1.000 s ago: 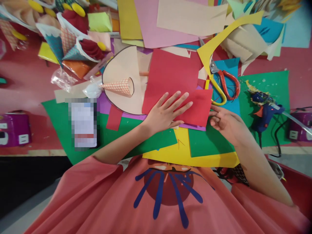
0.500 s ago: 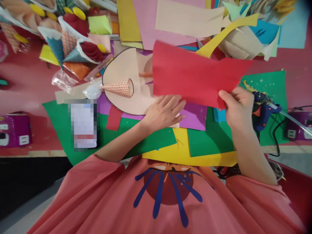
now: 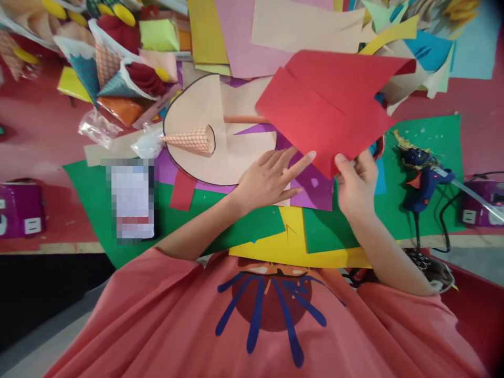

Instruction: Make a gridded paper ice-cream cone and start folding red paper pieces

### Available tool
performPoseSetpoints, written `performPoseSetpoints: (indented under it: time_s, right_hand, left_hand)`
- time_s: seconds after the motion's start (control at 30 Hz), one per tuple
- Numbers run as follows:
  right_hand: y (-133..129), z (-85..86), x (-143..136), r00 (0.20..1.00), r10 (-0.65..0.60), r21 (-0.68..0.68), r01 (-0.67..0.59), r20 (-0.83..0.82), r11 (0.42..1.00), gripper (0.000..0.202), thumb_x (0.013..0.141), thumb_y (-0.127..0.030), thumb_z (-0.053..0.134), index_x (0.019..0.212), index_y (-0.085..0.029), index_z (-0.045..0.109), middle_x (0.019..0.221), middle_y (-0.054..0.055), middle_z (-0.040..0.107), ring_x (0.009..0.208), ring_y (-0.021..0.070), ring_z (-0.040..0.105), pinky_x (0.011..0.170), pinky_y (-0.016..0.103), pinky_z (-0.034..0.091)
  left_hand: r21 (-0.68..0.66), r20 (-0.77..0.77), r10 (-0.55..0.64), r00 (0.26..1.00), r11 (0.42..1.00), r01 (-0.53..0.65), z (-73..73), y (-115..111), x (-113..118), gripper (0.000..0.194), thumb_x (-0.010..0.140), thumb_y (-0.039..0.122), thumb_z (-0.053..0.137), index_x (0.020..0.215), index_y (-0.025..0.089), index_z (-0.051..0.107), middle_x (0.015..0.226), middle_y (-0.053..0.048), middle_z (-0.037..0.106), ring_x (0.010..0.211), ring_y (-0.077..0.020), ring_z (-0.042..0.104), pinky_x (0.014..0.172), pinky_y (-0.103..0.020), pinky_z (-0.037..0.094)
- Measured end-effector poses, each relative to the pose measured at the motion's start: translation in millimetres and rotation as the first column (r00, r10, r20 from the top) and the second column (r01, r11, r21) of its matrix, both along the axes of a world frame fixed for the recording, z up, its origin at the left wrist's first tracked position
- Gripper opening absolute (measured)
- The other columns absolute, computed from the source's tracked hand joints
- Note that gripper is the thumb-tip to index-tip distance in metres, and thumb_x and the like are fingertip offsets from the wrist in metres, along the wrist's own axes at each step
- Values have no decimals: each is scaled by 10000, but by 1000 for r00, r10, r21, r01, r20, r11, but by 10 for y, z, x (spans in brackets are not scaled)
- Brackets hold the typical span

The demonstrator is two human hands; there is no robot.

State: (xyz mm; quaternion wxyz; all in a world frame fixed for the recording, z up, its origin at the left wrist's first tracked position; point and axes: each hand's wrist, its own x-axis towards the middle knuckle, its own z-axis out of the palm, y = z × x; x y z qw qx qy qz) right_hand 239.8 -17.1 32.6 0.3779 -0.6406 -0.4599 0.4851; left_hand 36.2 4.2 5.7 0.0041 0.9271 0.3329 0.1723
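A sheet of red paper (image 3: 323, 105), creased and tilted, is pinched at its near corner by my right hand (image 3: 357, 184). My left hand (image 3: 265, 178) lies with fingers spread, its index fingertip at the red sheet's lower edge. Beneath and left of it is a beige paper cutout (image 3: 197, 105) with a black outline. A small orange-checked paper cone (image 3: 192, 140) rests on that cutout. A thin orange-brown stick or strip (image 3: 246, 119) runs from the cutout toward the red sheet, which hides its far end.
A blue glue gun (image 3: 423, 189) with its cord is at the right. A phone (image 3: 133, 202) lies on green paper (image 3: 185, 231) at the left. Paper cones with dark red filling (image 3: 144, 79) fill the back left. Paper sheets (image 3: 307, 23) and scraps cover the back.
My right hand has moved left with the red sheet, which has turned so that a corner points toward me. My left hand has stayed nearly in place, its index finger now stretched to the sheet.
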Motion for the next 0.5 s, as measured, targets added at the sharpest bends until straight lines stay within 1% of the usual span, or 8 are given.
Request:
performPoseSetpoints:
  time_s: [0.07, 0.1, 0.13, 0.2, 0.3, 0.33, 0.43, 0.5]
  right_hand:
    - [-36, -50, -69, 999, -21, 30, 22, -39, 999, 416, 831, -574, 588, 1169, -332, 564, 980, 47, 684, 988, 264, 657, 793, 411, 554]
    - [-42, -66, -93, 999, 18, 21, -17, -48, 1000, 376, 831, -551, 604, 1125, -318, 589, 952, 42, 691, 951, 261, 668, 809, 428, 556]
    - [-39, -75, -110, 996, 79, 20, -79, -28, 997, 345, 837, -535, 606, 1090, -299, 610, 955, 48, 698, 961, 271, 670, 846, 459, 550]
    - [-13, -81, -125, 966, 216, 77, -228, 146, 971, 340, 841, -510, 612, 1072, -262, 635, 1081, 84, 696, 1131, 334, 615, 994, 565, 470]
    - [45, -75, -133, 791, 300, 177, -451, 534, 875, 395, 833, -434, 645, 1174, -236, 621, 1406, 115, 540, 1433, 399, 316, 1183, 667, 140]
    - [62, -70, -140, 729, 307, 181, -506, 612, 843, 403, 843, -406, 638, 1208, -239, 607, 1480, 103, 469, 1475, 393, 227, 1200, 663, 54]
    - [100, -41, -174, 654, 325, 188, -588, 683, 787, 377, 906, -390, 556, 1266, -279, 568, 1568, 39, 350, 1513, 353, 125, 1208, 648, -21]
    - [124, -20, -192, 669, 345, 196, -595, 658, 780, 362, 928, -426, 509, 1265, -304, 563, 1576, 7, 334, 1514, 340, 126, 1209, 651, 9]
  left_hand:
    - [-176, 102, 39, 994, 984, -21, -22, 17, -19, 756, 950, 630, 195, 1506, 117, 196, 1420, -217, 488, 1293, -305, 500, 1040, -418, 389]
    - [-272, 161, 75, 984, 962, -29, -31, 29, -33, 775, 944, 645, 162, 1514, 120, 170, 1464, -213, 446, 1346, -298, 459, 1072, -416, 379]
    - [-360, 224, 127, 966, 932, -39, -38, 44, -52, 762, 946, 642, 135, 1515, 137, 162, 1500, -197, 408, 1381, -280, 427, 1089, -405, 378]
    - [-492, 365, 273, 890, 868, -65, -55, 88, -102, 669, 967, 601, 115, 1492, 199, 215, 1516, -143, 405, 1398, -231, 417, 1089, -375, 403]
    - [-583, 556, 493, 669, 805, -109, -109, 191, -201, 449, 986, 532, 272, 1335, 282, 402, 1382, -71, 546, 1322, -193, 497, 1062, -363, 444]
    - [-568, 621, 519, 588, 814, -118, -138, 231, -234, 387, 966, 525, 357, 1257, 286, 448, 1320, -65, 585, 1263, -194, 542, 1048, -366, 458]
    - [-607, 622, 599, 504, 776, -173, -239, 334, -313, 320, 919, 423, 456, 1200, 268, 443, 1281, -87, 579, 1207, -212, 569, 1015, -389, 492]
    - [-623, 578, 631, 517, 751, -220, -288, 370, -337, 319, 905, 358, 432, 1213, 277, 418, 1291, -80, 566, 1211, -214, 562, 1020, -403, 492]
